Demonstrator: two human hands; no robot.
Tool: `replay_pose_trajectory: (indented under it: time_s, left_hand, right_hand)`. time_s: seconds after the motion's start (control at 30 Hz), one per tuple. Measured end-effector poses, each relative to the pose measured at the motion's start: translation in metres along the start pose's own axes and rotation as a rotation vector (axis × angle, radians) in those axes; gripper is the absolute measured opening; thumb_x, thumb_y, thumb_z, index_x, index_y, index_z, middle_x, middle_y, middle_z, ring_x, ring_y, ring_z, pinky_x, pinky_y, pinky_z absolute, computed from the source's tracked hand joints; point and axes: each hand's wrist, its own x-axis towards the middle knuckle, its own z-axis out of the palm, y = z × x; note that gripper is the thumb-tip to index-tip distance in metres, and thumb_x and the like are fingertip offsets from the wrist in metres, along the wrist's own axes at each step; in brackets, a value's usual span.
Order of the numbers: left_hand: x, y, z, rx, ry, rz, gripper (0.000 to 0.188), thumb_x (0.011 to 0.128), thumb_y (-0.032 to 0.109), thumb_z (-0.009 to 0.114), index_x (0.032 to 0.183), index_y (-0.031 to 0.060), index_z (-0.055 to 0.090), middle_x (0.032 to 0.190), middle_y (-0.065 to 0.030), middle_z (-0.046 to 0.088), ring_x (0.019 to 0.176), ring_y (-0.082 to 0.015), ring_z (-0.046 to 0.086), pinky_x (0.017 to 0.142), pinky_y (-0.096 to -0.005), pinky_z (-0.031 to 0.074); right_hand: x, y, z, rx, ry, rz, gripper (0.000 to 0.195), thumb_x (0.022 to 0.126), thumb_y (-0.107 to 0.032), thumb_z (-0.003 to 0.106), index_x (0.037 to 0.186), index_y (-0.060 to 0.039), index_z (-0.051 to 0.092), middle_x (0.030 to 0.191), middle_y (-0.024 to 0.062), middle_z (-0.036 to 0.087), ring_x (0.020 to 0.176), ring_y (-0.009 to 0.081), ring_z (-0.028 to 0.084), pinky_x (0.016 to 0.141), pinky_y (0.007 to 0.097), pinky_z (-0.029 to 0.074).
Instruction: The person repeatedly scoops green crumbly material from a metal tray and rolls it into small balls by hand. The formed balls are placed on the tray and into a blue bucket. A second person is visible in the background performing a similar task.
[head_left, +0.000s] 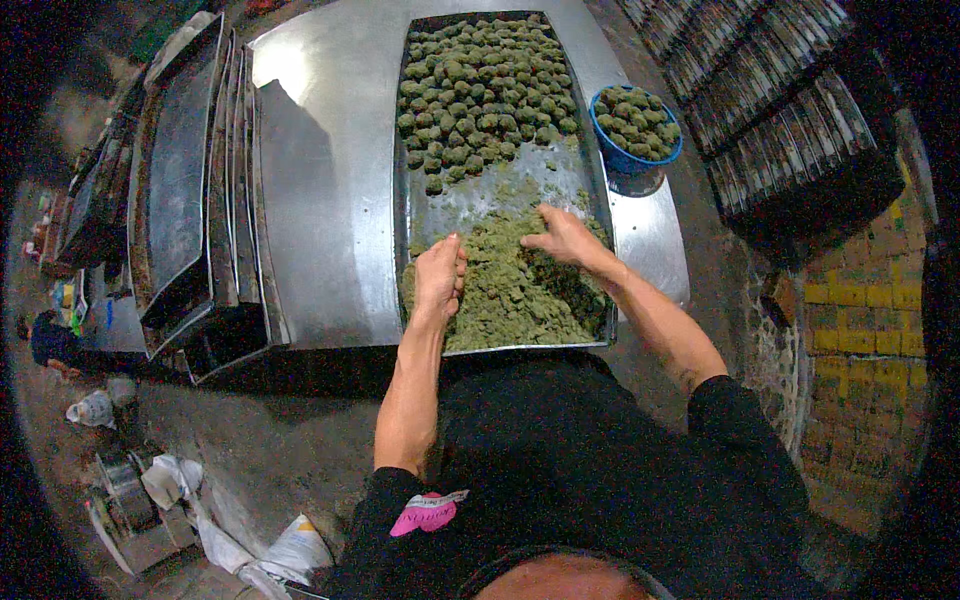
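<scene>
A long metal tray (472, 217) lies before me. Loose, crumbly green dough-like material (517, 300) fills its near end. Rows of rough green balls (487, 82) cover the far end, with bare metal showing between. My left hand (439, 274) is at the left side of the crumbly heap with its fingers curled in; whether anything is inside them is hidden. On the right, my right hand (566, 236) reaches over the heap with thumb and forefinger apart. No ball shows between those fingers, and the other fingers are partly hidden.
A blue round basket (634, 154) of similar balls stands right of the tray on the metal table (330, 150). Empty metal trays (180, 172) lean together at the left. Stacked metal racks or trays (780, 112) stand right. White sacks (292, 551) and a machine (135, 502) occupy the floor.
</scene>
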Motion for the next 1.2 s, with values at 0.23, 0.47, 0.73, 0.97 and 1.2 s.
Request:
replay_pose_trajectory:
  time_s: [0.23, 0.47, 0.73, 0.97, 1.2]
  left_hand:
    - [0.005, 0.002, 0.000, -0.082, -0.025, -0.025, 0.029, 0.092, 0.031, 0.051, 0.077, 0.0074, 0.054, 0.058, 0.0009, 0.049, 0.044, -0.0105, 0.043, 0.039, -0.0249, 0.031]
    - [-0.011, 0.015, -0.003, 0.078, -0.141, 0.037, 0.026, 0.091, 0.021, 0.051, 0.107, 0.0008, 0.054, 0.076, -0.0033, 0.058, 0.058, -0.0099, 0.052, 0.046, -0.0225, 0.038]
    - [-0.001, 0.002, -0.006, 0.179, -0.055, -0.003, 0.028, 0.092, 0.032, 0.049, 0.076, 0.0088, 0.049, 0.069, -0.0007, 0.052, 0.048, -0.0089, 0.045, 0.038, -0.0255, 0.032]
    - [0.006, 0.004, -0.025, 0.142, -0.203, 0.022, 0.028, 0.091, 0.029, 0.049, 0.089, 0.0038, 0.062, 0.069, -0.0018, 0.056, 0.052, -0.0099, 0.047, 0.042, -0.0238, 0.033]
    - [0.017, -0.007, -0.033, 0.335, -0.095, 0.158, 0.033, 0.092, 0.029, 0.046, 0.073, 0.0036, 0.057, 0.068, -0.0027, 0.056, 0.050, -0.0097, 0.042, 0.047, -0.0274, 0.034]
  right_hand:
    - [-0.011, -0.020, -0.005, -0.306, -0.009, -0.099, 0.037, 0.078, -0.033, 0.065, 0.081, 0.0028, 0.055, 0.072, 0.0224, 0.062, 0.070, 0.0419, 0.062, 0.062, 0.0503, 0.050]
    - [-0.025, -0.006, -0.012, -0.336, 0.021, -0.160, 0.024, 0.081, -0.022, 0.062, 0.086, 0.0000, 0.054, 0.075, 0.0235, 0.062, 0.073, 0.0430, 0.062, 0.062, 0.0517, 0.049]
    - [-0.024, -0.019, 0.003, -0.227, 0.123, -0.086, 0.030, 0.083, -0.023, 0.064, 0.079, 0.0008, 0.046, 0.067, 0.0225, 0.054, 0.065, 0.0436, 0.054, 0.058, 0.0497, 0.042]
    - [-0.038, -0.030, -0.004, -0.201, 0.064, -0.094, 0.027, 0.085, -0.025, 0.057, 0.086, 0.0018, 0.052, 0.081, 0.0264, 0.059, 0.081, 0.0450, 0.058, 0.069, 0.0501, 0.047]
    - [-0.031, -0.034, 0.005, -0.202, 0.118, -0.112, 0.028, 0.088, -0.027, 0.054, 0.088, 0.0007, 0.053, 0.079, 0.0250, 0.060, 0.078, 0.0438, 0.058, 0.067, 0.0508, 0.046]
